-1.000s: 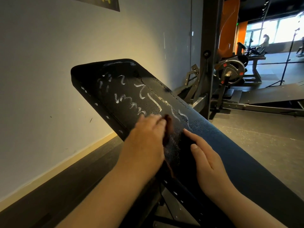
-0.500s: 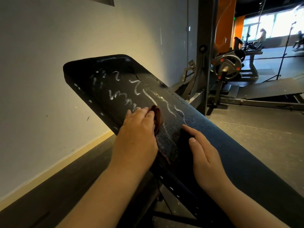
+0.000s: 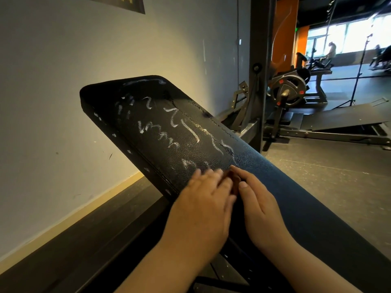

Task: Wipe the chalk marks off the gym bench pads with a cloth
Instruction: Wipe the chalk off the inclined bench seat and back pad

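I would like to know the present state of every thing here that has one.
bench pad: tilted up, upper part chalked.
chalk marks: unwiped white scribbles.
cloth: on the pad, mostly hidden between hands.
left hand: fingers straight, on the cloth.
right hand: flat on the pad, beside the cloth.

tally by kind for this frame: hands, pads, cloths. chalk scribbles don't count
Hands: 2, the left hand and the right hand, both flat on the pad
Bench pad: 1
Cloth: 1, a brown sliver showing between the hands
Total: 4
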### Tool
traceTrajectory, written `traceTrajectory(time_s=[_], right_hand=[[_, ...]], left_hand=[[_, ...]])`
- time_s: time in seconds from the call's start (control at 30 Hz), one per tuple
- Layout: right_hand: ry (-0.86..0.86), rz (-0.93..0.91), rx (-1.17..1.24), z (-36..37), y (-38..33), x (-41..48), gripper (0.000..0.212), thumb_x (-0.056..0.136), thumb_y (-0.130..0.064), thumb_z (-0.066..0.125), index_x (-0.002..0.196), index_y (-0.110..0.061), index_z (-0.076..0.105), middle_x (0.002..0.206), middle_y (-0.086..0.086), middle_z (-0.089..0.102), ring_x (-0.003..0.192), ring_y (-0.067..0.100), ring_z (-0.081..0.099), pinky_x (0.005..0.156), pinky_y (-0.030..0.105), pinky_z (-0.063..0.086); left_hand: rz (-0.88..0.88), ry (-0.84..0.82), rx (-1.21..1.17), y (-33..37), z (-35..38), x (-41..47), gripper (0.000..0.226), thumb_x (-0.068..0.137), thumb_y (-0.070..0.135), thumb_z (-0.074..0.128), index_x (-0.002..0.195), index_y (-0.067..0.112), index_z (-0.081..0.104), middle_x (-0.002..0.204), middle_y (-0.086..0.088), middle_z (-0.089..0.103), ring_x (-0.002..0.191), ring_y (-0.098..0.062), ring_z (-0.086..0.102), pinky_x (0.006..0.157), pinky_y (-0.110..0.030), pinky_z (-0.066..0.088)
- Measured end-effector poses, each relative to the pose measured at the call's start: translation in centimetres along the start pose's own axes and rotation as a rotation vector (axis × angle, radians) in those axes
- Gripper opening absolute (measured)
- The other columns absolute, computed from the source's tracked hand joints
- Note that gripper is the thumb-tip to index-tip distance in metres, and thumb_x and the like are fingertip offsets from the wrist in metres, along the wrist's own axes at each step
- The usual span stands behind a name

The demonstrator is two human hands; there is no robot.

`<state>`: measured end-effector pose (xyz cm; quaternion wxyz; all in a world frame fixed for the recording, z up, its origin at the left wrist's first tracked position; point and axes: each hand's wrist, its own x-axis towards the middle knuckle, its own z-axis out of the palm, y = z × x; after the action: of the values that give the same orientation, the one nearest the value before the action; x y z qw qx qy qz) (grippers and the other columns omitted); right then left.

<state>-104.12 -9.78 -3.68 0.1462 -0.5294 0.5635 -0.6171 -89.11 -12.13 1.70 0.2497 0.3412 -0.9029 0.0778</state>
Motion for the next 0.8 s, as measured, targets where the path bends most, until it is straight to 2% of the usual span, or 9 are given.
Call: traceTrajectory(time_s=[0.1, 0.23, 0.27, 0.43, 0.5, 0.6, 0.63, 0.7, 0.8], right_hand=[[0.006, 0.008, -0.008, 0.0, -0.1, 0.0, 0.055, 0.091, -0.055, 0.031, 0.139, -0.039, 0.053, 0.131, -0.017, 0.061, 0.126, 0.004, 0.054, 0.106, 0.044, 0.046], [-0.009, 0.005, -0.062, -0.1, -0.3, -0.1, 0.052, 0.094, -0.051, 0.033, 0.141, -0.041, 0.051, 0.134, -0.024, 0.057, 0.128, -0.002, 0.048, 0.108, 0.04, 0.044], [-0.01, 0.004, -0.07, -0.1, -0.4, -0.1, 0.05, 0.095, -0.048, 0.034, 0.142, -0.041, 0.051, 0.134, -0.025, 0.057, 0.128, -0.004, 0.048, 0.108, 0.039, 0.044], [-0.01, 0.011, -0.084, 0.0, -0.5, -0.2, 0.048, 0.094, -0.042, 0.039, 0.14, -0.04, 0.052, 0.131, -0.025, 0.058, 0.126, -0.005, 0.049, 0.108, 0.036, 0.044], [-0.013, 0.009, -0.098, -0.1, -0.6, -0.2, 0.048, 0.093, -0.043, 0.039, 0.14, -0.04, 0.051, 0.132, -0.025, 0.058, 0.126, -0.005, 0.048, 0.108, 0.036, 0.044], [-0.014, 0.012, -0.11, -0.1, -0.7, -0.2, 0.05, 0.093, -0.044, 0.038, 0.142, -0.042, 0.049, 0.134, -0.027, 0.055, 0.127, -0.008, 0.045, 0.109, 0.032, 0.041], [-0.011, 0.014, -0.11, -0.1, -0.7, -0.3, 0.05, 0.093, -0.044, 0.038, 0.142, -0.042, 0.049, 0.134, -0.028, 0.055, 0.127, -0.008, 0.045, 0.109, 0.031, 0.041], [-0.001, 0.017, -0.101, -0.1, -0.6, -0.3, 0.05, 0.093, -0.043, 0.039, 0.141, -0.041, 0.05, 0.133, -0.027, 0.056, 0.127, -0.007, 0.047, 0.108, 0.032, 0.042], [0.006, 0.018, -0.099, -0.1, -0.6, -0.3, 0.047, 0.094, -0.041, 0.039, 0.139, -0.04, 0.053, 0.129, -0.025, 0.059, 0.125, -0.003, 0.05, 0.106, 0.034, 0.044]], left_hand=[[0.06, 0.016, 0.056, -1.3, -0.6, 0.9, 0.041, 0.101, 0.033, 0.039, 0.132, 0.021, 0.063, 0.138, -0.001, 0.061, 0.13, -0.017, 0.053, 0.117, -0.035, 0.026], [-0.111, 0.109, 0.075, -3.3, -1.4, 3.2, 0.047, 0.105, 0.022, 0.038, 0.152, 0.017, 0.039, 0.162, 0.0, 0.029, 0.152, -0.018, 0.018, 0.123, -0.033, 0.004], [-0.117, 0.113, 0.059, -2.9, -1.1, 3.1, 0.049, 0.104, 0.019, 0.042, 0.153, 0.017, 0.037, 0.163, 0.001, 0.028, 0.152, -0.018, 0.017, 0.122, -0.032, 0.003], [0.052, -0.013, 0.019, -0.4, 0.4, 0.2, 0.049, 0.091, 0.017, 0.046, 0.138, 0.019, 0.059, 0.144, -0.001, 0.056, 0.135, -0.023, 0.051, 0.116, -0.037, 0.03], [0.019, 0.023, 0.017, -1.1, -0.3, 0.8, 0.048, 0.093, 0.014, 0.05, 0.14, 0.02, 0.058, 0.145, 0.001, 0.055, 0.136, -0.02, 0.049, 0.117, -0.034, 0.022], [-0.104, 0.121, 0.009, -2.3, -0.5, 2.4, 0.052, 0.098, 0.014, 0.052, 0.15, 0.02, 0.044, 0.157, 0.002, 0.039, 0.148, -0.017, 0.029, 0.118, -0.029, 0.004], [-0.143, 0.121, 0.014, -2.1, -0.6, 2.5, 0.051, 0.099, 0.015, 0.052, 0.149, 0.019, 0.044, 0.157, 0.001, 0.04, 0.148, -0.018, 0.029, 0.117, -0.029, 0.006], [-0.167, 0.091, 0.031, -0.8, -0.6, 2.0, 0.045, 0.094, 0.016, 0.06, 0.139, 0.017, 0.058, 0.145, -0.002, 0.054, 0.137, -0.024, 0.048, 0.112, -0.035, 0.022], [-0.019, 0.028, -0.009, 0.4, 0.6, 0.4, 0.042, 0.089, 0.019, 0.06, 0.131, 0.017, 0.065, 0.136, -0.003, 0.062, 0.127, -0.023, 0.058, 0.111, -0.037, 0.033]])
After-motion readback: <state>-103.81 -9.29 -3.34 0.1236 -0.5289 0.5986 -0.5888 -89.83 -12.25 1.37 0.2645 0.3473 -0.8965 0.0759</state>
